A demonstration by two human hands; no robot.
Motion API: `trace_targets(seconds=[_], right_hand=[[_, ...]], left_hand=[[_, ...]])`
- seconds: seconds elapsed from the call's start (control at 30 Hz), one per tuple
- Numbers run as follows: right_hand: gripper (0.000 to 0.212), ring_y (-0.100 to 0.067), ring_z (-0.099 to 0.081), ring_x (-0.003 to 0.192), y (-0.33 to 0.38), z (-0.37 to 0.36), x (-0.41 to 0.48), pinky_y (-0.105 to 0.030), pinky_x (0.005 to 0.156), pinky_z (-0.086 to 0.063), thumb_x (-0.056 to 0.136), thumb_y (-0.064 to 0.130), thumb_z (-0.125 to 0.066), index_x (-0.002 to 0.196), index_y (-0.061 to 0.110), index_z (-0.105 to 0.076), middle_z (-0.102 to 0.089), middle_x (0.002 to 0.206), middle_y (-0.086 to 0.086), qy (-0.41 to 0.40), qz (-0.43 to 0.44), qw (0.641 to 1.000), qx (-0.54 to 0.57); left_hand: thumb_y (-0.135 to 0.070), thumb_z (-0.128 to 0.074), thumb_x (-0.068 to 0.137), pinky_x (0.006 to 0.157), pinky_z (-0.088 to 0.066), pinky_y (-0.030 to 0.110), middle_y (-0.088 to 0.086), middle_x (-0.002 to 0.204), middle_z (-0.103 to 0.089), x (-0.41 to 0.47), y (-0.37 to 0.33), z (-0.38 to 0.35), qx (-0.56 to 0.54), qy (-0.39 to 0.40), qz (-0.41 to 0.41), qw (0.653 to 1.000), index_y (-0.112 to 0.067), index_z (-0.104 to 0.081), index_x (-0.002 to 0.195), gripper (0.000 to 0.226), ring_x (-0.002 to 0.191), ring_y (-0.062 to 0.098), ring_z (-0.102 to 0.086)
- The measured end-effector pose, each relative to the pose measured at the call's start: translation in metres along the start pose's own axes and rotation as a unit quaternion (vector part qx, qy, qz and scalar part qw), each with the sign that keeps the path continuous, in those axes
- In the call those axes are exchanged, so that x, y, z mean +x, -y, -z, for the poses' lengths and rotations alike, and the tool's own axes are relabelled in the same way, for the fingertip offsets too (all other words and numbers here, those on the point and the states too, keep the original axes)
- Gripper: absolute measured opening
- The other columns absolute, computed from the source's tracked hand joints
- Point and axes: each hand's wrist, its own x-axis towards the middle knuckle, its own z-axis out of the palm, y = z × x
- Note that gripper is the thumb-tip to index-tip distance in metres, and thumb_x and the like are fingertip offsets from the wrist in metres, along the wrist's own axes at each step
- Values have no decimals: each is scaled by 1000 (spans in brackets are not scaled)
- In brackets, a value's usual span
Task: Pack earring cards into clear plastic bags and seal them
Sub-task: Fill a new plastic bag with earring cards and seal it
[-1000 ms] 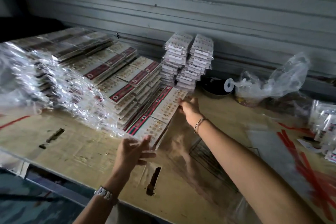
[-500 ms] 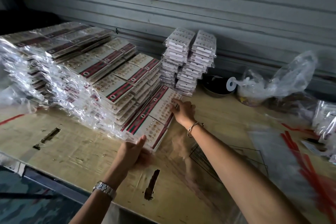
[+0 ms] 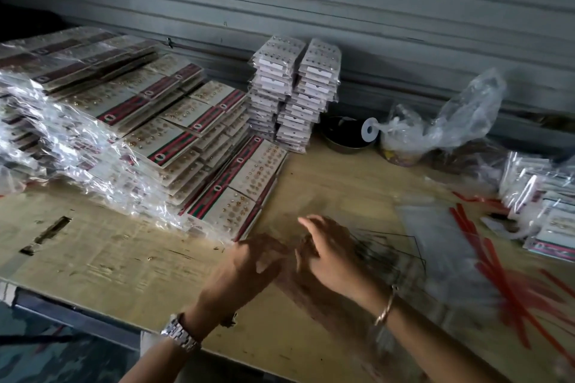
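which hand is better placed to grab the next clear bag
Likely the right: the right hand lies beside the clear bags on its side, while the left hand is nearer the card stack.

Grey ribbed shutter [image 3: 389, 9], cardboard tabletop [image 3: 124, 261], dark bowl [image 3: 340, 141], white ring [image 3: 370, 130]

Cardboard-topped table [image 3: 124, 261], loaded with earring cards.

Bagged card stacks [image 3: 109, 121] fill the left side, stepping down to a front row of cards [image 3: 249, 183] along their right edge. Two white card stacks [image 3: 292, 93] stand side by side at the back, with a dark bowl [image 3: 340, 138] just right of them and a crumpled bag [image 3: 451, 124] beyond it. Flat clear bags [image 3: 441, 246] lie on the right half, red strips [image 3: 504, 264] scattered beside and over them, and more packs [image 3: 543, 205] at the right edge. Slots [image 3: 51, 230] pierce the cardboard front left.
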Motion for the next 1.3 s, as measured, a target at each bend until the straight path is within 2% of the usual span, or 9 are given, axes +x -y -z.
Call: trace_targets(seconds=[0.1,0.2,0.33,0.6,0.67,0.8,0.97,1.13,1.3], right_hand=[[76,-21,28,144,-16,-26,-51,-40,120,9,97,59,-26,152,26,15,34,154,3,110,-48,992,-25],[72,-22,42,137,-34,-43,-81,-35,113,23,95,62,-5,146,23,28,52,142,0,104,-53,990,-75],[83,-20,41,138,-54,-38,-93,-30,111,27,87,69,11,151,17,17,38,152,-6,63,-54,988,-133],[61,-5,35,139,-96,11,-90,-22,114,22,104,42,-22,150,33,17,35,154,11,113,47,984,-131],[64,-3,31,141,-99,18,-86,-22,116,19,97,58,-10,152,32,9,29,156,12,122,57,985,-106],[56,1,25,142,-107,16,-82,-22,117,14,103,50,-21,153,34,-3,20,158,15,113,54,989,-82],[48,5,18,143,-109,18,-79,-17,116,11,105,44,-19,152,35,-16,10,159,19,108,40,993,-27],[48,8,13,143,-107,26,-79,-9,112,11,104,46,-20,150,35,-26,4,159,21,117,22,993,-1],[47,9,1,142,-102,43,-79,-9,115,3,103,47,-23,147,34,-35,-9,159,20,129,12,991,19]], left_hand=[[-13,-75,77,99,-47,20,2,124,-66,3,-6,-14,33,85,-86,992,-15,-69,115,38,114,13,-61],[-31,-70,85,115,-30,47,6,149,-42,0,-7,-29,144,147,-107,973,-25,-59,132,49,141,30,-35],[-50,-43,96,117,-24,50,1,159,-20,-2,-12,-48,219,196,-76,953,-37,-41,144,50,147,28,-17],[-67,-45,84,83,-57,41,4,138,-57,6,-34,-64,244,119,-60,961,-36,-61,127,55,119,27,-61],[-67,-52,82,88,-54,40,1,144,-51,12,-36,-62,248,145,-46,957,-39,-56,132,58,125,24,-56],[-68,-51,84,101,-42,29,-13,155,-32,16,-39,-62,199,168,18,965,-43,-47,138,60,138,11,-40],[-56,-72,75,53,-50,21,-13,117,-68,24,-55,-56,239,99,-39,965,-35,-69,102,34,73,8,-70],[-61,-42,92,60,-53,27,-10,121,-63,26,-58,-63,311,133,-64,939,-32,-60,120,44,82,12,-68],[-37,-38,98,55,-47,26,-2,102,-70,37,-70,-66,373,162,-116,906,-27,-58,120,32,70,15,-68]])
